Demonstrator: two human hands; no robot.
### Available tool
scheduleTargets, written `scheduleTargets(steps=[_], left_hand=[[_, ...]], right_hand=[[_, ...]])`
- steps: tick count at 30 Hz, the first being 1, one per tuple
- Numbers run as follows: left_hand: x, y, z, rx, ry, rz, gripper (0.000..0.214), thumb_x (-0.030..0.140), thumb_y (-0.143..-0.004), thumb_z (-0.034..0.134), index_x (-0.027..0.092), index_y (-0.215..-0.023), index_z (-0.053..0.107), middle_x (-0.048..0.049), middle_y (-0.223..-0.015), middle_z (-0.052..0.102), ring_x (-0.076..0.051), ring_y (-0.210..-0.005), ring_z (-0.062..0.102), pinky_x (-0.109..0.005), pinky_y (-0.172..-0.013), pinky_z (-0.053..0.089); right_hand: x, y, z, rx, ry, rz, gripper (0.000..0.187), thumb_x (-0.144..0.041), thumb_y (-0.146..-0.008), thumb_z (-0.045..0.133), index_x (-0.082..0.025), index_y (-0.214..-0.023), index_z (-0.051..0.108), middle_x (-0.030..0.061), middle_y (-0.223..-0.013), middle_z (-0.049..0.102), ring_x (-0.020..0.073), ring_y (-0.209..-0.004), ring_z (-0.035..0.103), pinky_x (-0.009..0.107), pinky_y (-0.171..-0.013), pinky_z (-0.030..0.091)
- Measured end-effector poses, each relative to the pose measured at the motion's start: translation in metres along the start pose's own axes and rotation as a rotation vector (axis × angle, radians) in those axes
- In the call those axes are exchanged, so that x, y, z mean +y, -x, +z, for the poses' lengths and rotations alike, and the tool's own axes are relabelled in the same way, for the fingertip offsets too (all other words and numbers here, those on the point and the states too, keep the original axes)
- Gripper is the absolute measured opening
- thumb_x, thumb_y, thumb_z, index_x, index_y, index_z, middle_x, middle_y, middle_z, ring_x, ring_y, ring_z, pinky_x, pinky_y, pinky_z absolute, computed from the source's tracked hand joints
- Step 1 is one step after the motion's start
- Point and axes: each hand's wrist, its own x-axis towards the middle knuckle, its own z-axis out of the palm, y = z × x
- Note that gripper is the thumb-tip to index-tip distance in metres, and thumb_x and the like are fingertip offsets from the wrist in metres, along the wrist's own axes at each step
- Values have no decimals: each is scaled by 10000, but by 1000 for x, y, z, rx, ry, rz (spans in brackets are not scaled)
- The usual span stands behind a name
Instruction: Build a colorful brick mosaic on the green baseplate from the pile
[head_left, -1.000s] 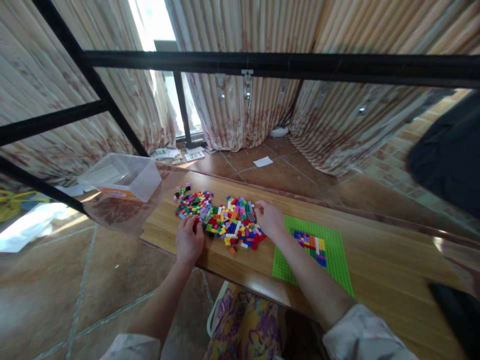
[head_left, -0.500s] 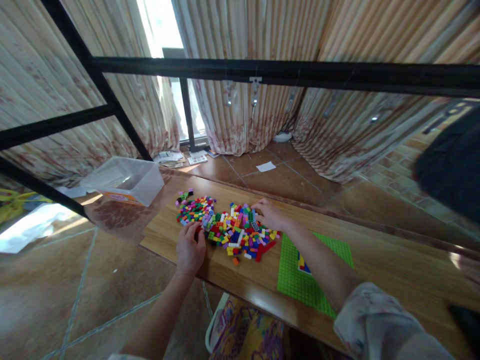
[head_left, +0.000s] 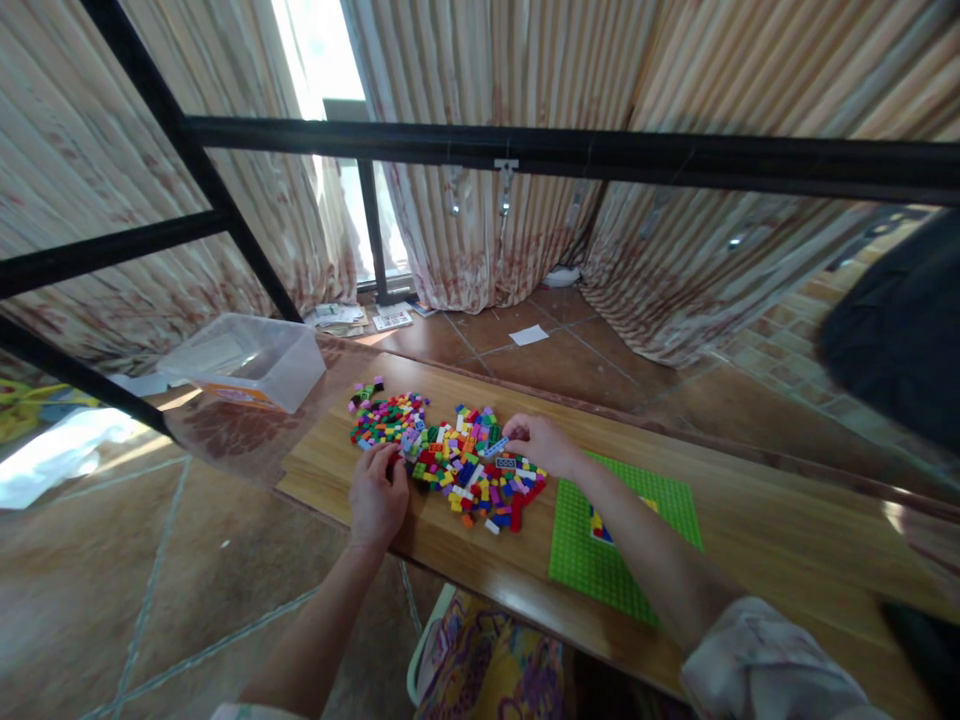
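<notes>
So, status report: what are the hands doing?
Left hand at near edge of brick pile. Right hand on its far side, forearm over green baseplate. Plastic box apart, left.

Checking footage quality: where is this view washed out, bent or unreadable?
Head view: the window is blown out white; glare marks the table near the right edge; the curtains splay outward from wide-angle distortion; the brick pile is too fine to separate.

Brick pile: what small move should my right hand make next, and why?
Probably pinch one loose brick with the right hand: its fingertips rest at the right edge of the brick pile, beside the green baseplate, which holds only a small patch.
</notes>
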Motion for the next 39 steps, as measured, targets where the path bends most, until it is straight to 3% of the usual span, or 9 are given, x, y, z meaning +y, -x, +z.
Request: scheduleTargets(steps=[10,14,17,21,26,29,32,35,39], left_hand=[[1,1,0,-10,2,-17,270,299,-868,472,174,-1021,656,-122,-1108,652,-248,-1079,597,-415,-984,478],[-1,-2,-1,13,25,-41,299,351,-890,457,168,-1018,655,-128,-1105,650,-246,-1063,604,-417,-974,484],[5,-2,-9,73,44,-38,338,390,-906,436,162,-1046,642,-137,-1121,639,-249,-1092,591,-424,-986,476],[40,23,-25,98,127,30,354,410,-912,448,186,-1135,608,-126,-1177,618,-239,-1148,568,-414,-1021,453],[101,84,-34,-317,465,-13,409,450,-847,573,266,-1213,571,-77,-1120,669,-212,-976,655,-353,-865,553],[124,100,-35,-405,607,-156,308,449,-843,577,260,-1082,623,-64,-1014,709,-205,-903,683,-331,-795,578],[133,96,-37,-448,619,-174,266,456,-810,612,260,-981,664,-54,-945,728,-209,-858,698,-328,-762,588],[135,90,-39,-552,602,-131,317,443,-796,623,260,-1050,674,-66,-980,735,-225,-904,704,-343,-790,590],[135,95,-40,-667,574,-66,341,408,-789,626,273,-1098,674,-70,-971,737,-226,-873,712,-331,-755,598]], right_hand=[[-5,15,-3,63,-255,-18,93,-235,-734,633,-170,-801,641,-11,-726,658,113,-650,569,233,-600,407],[-21,34,4,186,-602,-4,179,-321,-697,686,-173,-775,624,-9,-700,663,116,-627,578,243,-603,434],[-36,58,19,310,-914,128,278,-373,-618,770,-183,-761,627,-24,-650,646,110,-575,567,243,-572,455],[-58,99,43,449,-1330,269,343,-382,-567,835,-192,-772,636,-15,-671,663,132,-614,620,271,-604,516],[-85,145,65,428,-1538,274,279,-326,-585,845,-209,-740,645,-16,-703,677,125,-623,613,260,-612,512],[-93,160,66,439,-1598,294,272,-315,-592,846,-216,-740,641,-26,-694,668,115,-631,605,239,-610,496],[-90,168,62,453,-1533,290,272,-325,-584,850,-214,-719,642,-33,-665,651,106,-600,581,228,-581,480],[-82,175,58,468,-1380,227,219,-327,-617,827,-214,-727,674,-36,-634,634,93,-560,539,212,-540,444],[-74,186,59,379,-1207,168,139,-337,-711,757,-211,-762,726,-20,-637,641,80,-529,497,202,-502,392]])
